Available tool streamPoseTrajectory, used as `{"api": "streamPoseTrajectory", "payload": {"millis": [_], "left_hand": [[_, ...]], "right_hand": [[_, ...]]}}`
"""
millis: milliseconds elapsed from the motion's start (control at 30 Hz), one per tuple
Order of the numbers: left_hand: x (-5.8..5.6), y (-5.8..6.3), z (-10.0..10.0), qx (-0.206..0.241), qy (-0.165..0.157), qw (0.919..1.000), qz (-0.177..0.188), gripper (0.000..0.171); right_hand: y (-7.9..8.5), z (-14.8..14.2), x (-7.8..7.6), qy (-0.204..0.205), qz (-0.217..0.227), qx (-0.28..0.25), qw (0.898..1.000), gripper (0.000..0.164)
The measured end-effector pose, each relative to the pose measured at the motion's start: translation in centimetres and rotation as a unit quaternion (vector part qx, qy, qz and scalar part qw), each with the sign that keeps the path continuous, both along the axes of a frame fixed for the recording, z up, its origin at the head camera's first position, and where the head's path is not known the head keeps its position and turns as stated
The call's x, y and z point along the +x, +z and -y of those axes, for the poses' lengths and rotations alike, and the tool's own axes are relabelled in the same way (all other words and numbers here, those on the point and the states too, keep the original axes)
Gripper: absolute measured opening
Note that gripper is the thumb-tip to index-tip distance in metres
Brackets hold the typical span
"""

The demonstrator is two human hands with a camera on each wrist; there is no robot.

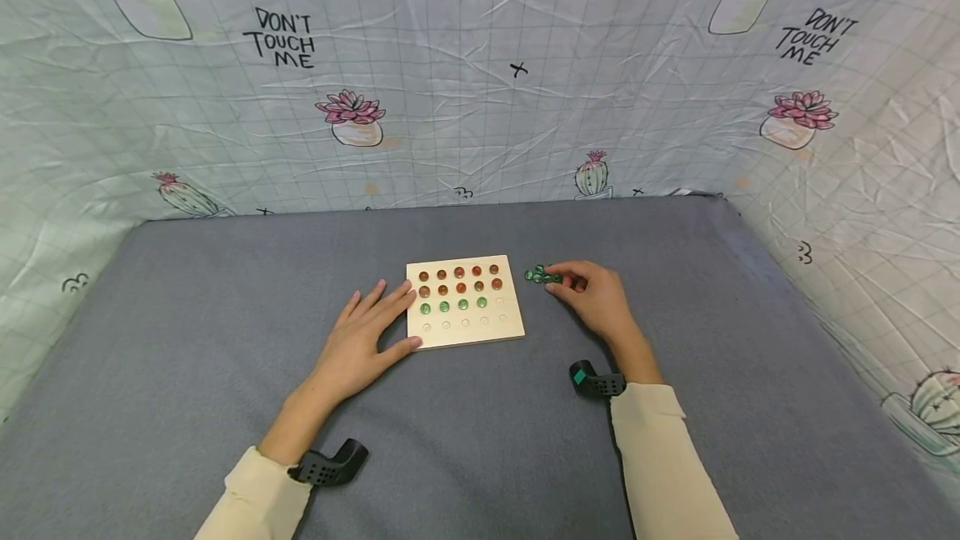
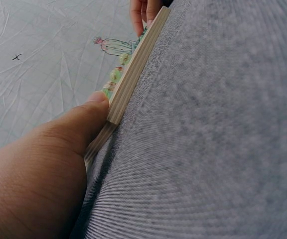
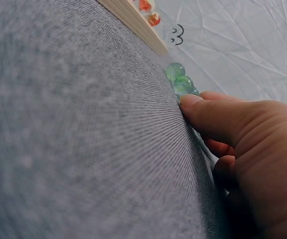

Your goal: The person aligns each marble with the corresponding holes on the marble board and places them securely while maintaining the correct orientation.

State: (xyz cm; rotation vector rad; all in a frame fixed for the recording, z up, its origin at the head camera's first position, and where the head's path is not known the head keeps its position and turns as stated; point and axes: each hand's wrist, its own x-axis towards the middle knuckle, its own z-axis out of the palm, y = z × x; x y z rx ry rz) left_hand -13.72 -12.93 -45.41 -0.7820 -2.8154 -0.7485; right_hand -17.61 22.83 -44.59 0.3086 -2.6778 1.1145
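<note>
A pale wooden board [image 1: 465, 342] lies on the grey cloth. Its two far rows of hollows hold red-brown marbles [image 1: 460, 272]. Several green marbles [image 1: 462, 304] fill most of the third row, whose right-end hollow is bare like the whole near row. My left hand [image 1: 367, 344] is spread along the board's left side, fingertips on its edge and thumb at the near left corner. Right of the board, a small cluster of loose green marbles [image 3: 176, 71] sits on the cloth. There my right hand [image 1: 596, 298] pinches a green marble between thumb and index finger, its other fingers curled under.
The grey cloth [image 1: 480, 440] covers the table under both forearms. A printed white curtain [image 1: 450, 40] rises behind the table's far edge and along both sides. Each wrist wears a black camera strap [image 1: 330, 465].
</note>
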Motion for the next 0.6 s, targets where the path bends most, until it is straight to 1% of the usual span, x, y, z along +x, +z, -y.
{"api": "streamPoseTrajectory", "payload": {"millis": [300,600], "left_hand": [[-0.04,-0.09,0.03,0.001,0.0,1.0,-0.002,0.07],[-0.04,-0.11,0.03,0.0,0.0,1.0,-0.002,0.07]], "right_hand": [[-0.01,0.07,0.0,-0.001,0.002,0.006,1.0,0.018],[-0.1,0.01,-0.05,0.004,-0.008,0.009,1.0,0.015]]}}
